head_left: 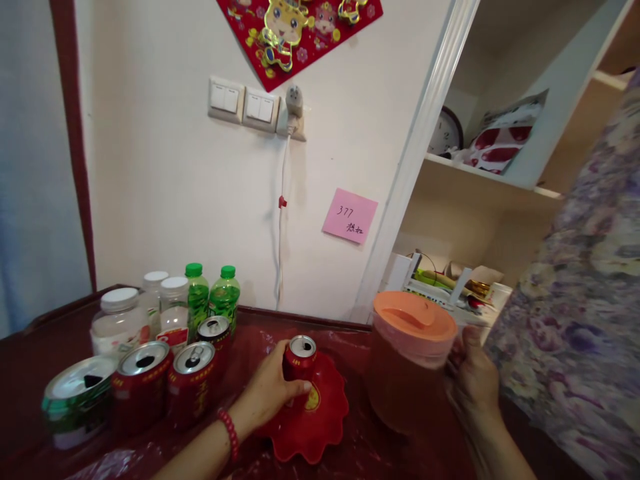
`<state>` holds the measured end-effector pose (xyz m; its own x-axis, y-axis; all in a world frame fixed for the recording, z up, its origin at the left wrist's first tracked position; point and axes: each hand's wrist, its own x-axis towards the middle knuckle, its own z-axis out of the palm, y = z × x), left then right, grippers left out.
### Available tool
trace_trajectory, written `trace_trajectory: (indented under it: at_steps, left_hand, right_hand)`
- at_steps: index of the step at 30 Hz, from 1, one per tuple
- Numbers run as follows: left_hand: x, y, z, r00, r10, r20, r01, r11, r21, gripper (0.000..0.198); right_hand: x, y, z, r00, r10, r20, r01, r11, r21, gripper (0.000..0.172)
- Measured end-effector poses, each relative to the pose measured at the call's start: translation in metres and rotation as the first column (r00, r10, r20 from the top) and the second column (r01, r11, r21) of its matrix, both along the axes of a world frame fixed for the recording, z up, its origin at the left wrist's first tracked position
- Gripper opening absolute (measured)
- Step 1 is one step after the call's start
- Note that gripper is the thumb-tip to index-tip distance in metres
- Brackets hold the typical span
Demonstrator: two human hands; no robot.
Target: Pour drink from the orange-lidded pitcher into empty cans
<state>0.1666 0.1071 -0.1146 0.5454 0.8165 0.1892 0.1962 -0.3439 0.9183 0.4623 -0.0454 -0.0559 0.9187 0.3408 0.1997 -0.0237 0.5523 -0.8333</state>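
From the head cam, the only view here, what matters is how the can and the jug sit relative to each other. My left hand [273, 390] has its grip wrapped around a red can [301, 362], thumb on the near side, fingers mostly hidden behind it. The can is over a red scalloped plate [330, 423], upright or close to it, opening facing up; can't tell if its base actually touches the plate, because my hand covers that part. Off to the right, with a strip of tabletop [357, 447] between them, is the clear jug [410, 380] with the orange lid [397, 313], long axis roughly upright like the can's, maybe leaning a bit, though the wide lens makes that hard to call. It's on the side of my right hand [475, 377], whose grip looks curled around the handle on the jug's far right, so the jug's body sits between that hand and the can. Bit blurry there, and no idea if the jug's base is resting or lifted. Other cans [143, 383] are well left, beyond my left forearm.
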Motion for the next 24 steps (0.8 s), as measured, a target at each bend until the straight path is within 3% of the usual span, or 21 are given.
trace_trajectory:
  at_steps: [9,17,24]
  left_hand:
    - [0.0,-0.012,0.014,1.0,-0.009,0.028,0.009,1.0,0.026,0.064]
    - [0.001,-0.017,0.016,1.0,0.002,-0.031,-0.001,1.0,0.023,0.064]
    - [0.002,-0.02,0.018,0.999,-0.001,-0.054,0.002,1.0,0.025,0.063]
  right_hand:
    - [-0.027,0.012,0.002,1.0,-0.01,-0.021,0.01,1.0,0.001,0.069]
    - [-0.028,0.007,-0.002,0.946,-0.045,0.321,0.108,0.978,-0.181,0.066]
    - [-0.019,0.001,-0.005,0.895,-0.086,0.437,0.258,0.9,-0.351,0.066]
